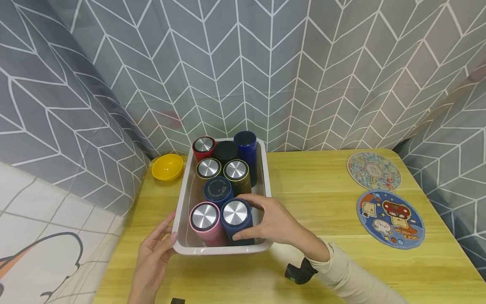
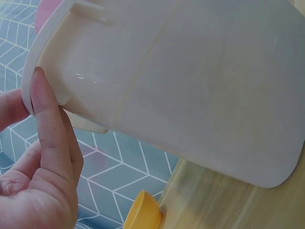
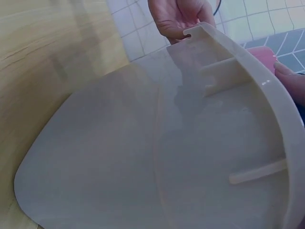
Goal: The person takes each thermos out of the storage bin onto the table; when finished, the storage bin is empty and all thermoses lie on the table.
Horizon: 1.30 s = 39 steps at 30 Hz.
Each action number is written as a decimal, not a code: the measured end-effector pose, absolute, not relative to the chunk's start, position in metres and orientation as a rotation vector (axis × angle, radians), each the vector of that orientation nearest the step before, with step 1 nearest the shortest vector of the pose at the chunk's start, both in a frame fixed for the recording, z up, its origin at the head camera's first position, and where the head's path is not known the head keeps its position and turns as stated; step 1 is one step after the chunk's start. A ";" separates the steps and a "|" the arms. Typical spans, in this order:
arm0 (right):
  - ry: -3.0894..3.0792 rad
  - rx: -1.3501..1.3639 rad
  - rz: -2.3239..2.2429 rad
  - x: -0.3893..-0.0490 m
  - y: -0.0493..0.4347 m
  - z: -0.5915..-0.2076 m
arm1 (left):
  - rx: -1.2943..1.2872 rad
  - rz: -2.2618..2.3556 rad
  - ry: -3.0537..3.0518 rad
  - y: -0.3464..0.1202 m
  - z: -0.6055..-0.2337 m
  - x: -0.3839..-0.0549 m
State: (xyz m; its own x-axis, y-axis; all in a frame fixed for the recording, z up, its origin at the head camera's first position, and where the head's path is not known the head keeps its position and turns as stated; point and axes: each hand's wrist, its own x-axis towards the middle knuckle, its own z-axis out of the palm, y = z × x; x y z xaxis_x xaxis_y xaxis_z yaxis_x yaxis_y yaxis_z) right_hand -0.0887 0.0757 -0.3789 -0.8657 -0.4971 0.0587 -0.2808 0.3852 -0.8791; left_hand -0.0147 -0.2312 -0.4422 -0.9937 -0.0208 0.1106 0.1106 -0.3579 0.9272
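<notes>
A white plastic bin point(image 1: 224, 250) full of insulated bottles stands on the table. My left hand point(image 1: 153, 255) pinches its rim at the front left corner; in the left wrist view, thumb and fingers lie on either side of the rim. Inside the bin's front right corner, my right hand point(image 1: 271, 219) grips a dark blue bottle point(image 1: 235, 213) with a silver top, thumb in front and fingers behind. Beside it is a pink bottle point(image 1: 205, 216). Behind these stands a navy bottle point(image 1: 218, 189) with a dark top. The bin's wall mostly hides the right hand in the right wrist view.
Farther back in the bin are a red bottle point(image 1: 203, 145), a black one point(image 1: 226, 150), a tall blue one point(image 1: 245, 143) and two silver-topped ones. A yellow bowl point(image 1: 167, 167) sits left. Two round mats point(image 1: 373, 171) lie right. A black object point(image 1: 300, 271) is near my right sleeve.
</notes>
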 end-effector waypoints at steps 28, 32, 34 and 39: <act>2.412 -0.943 -1.911 -0.067 0.108 -0.295 | -0.133 -2.570 -1.692 -0.231 -0.439 -0.015; 2.441 -0.963 -1.969 -0.064 0.121 -0.278 | -0.117 -2.571 -1.697 -0.231 -0.439 -0.014; 2.437 -0.953 -2.003 -0.061 0.127 -0.270 | -0.106 -2.571 -1.701 -0.231 -0.439 -0.014; 2.303 -1.090 -2.222 -0.059 0.145 -0.260 | -0.070 -2.548 -1.742 -0.232 -0.440 -0.014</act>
